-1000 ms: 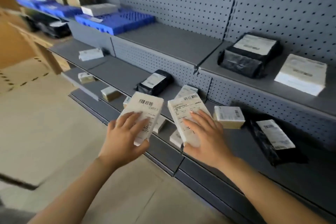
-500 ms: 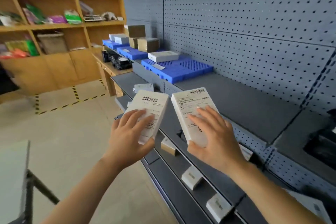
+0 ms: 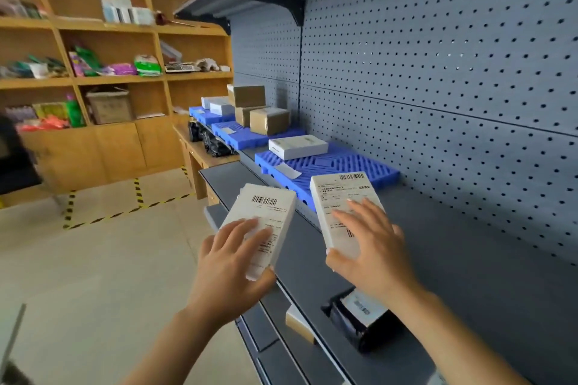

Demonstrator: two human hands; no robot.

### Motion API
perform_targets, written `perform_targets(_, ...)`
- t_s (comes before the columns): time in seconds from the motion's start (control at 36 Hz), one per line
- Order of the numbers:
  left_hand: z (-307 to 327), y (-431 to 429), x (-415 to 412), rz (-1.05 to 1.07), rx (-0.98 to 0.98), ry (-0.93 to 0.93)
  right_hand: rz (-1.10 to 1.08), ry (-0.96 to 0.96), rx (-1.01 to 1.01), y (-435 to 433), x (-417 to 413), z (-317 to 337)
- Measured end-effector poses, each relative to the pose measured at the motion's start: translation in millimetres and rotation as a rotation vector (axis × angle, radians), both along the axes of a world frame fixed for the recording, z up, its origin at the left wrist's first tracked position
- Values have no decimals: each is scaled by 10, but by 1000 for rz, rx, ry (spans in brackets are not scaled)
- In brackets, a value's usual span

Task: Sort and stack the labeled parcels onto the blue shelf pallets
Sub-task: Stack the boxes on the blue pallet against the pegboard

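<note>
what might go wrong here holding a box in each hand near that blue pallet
1. Each hand grips only the near end of its box: the left hand on the left box, the right hand on the right box. Either could tip and slip out.
2. The nearest blue pallet already holds a white box and a loose label; setting a box on the label may leave it sitting crooked.

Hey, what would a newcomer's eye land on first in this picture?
Up front, the left hand holds the left parcel and the right hand holds the right parcel, both white with barcode labels facing up. Just behind them, a bright blue pallet sits on the grey shelf, carrying one white box.
</note>
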State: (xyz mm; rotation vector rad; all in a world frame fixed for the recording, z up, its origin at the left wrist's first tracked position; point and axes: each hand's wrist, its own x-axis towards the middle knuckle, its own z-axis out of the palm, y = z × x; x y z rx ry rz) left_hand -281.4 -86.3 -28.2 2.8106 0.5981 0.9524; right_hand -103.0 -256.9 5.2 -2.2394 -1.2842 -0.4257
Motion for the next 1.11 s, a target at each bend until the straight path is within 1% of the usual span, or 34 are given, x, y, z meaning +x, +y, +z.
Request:
perform_targets(0.14, 50, 459, 282, -49, 11, -80, -65, 19, -30, 338, 231, 62)
perform_targets(0.25, 166, 999, 562, -104, 12, -62, -163, 0, -25, 716, 460, 159)
perform_targets(0.36, 311, 1539, 816, -181, 29, -61, -280, 39, -61, 1096, 639, 258)
perform_targets(0.56, 520, 2331, 1244, -324, 65, -82, -471, 113, -188, 1650, 920, 376)
perform_targets(0.64, 569, 2574, 1413, -364, 66, -72, -527, 105, -260, 1803, 1034, 365)
perform_targets(0.69, 583, 2704, 1526, -386, 58, -61, -550, 95, -307, 1880, 1109, 346)
perform_targets(0.81, 582, 2894, 1744, -405, 51, -29, -574, 116, -328, 2018, 1274, 311)
perform_targets(0.94, 604, 2972, 2011, -434, 36, -40, -624, -13, -406, 2109, 1366, 164)
perform_targets(1.11, 652, 2924, 2358, -456, 14, -13, -600, -49, -399, 2099, 1493, 105)
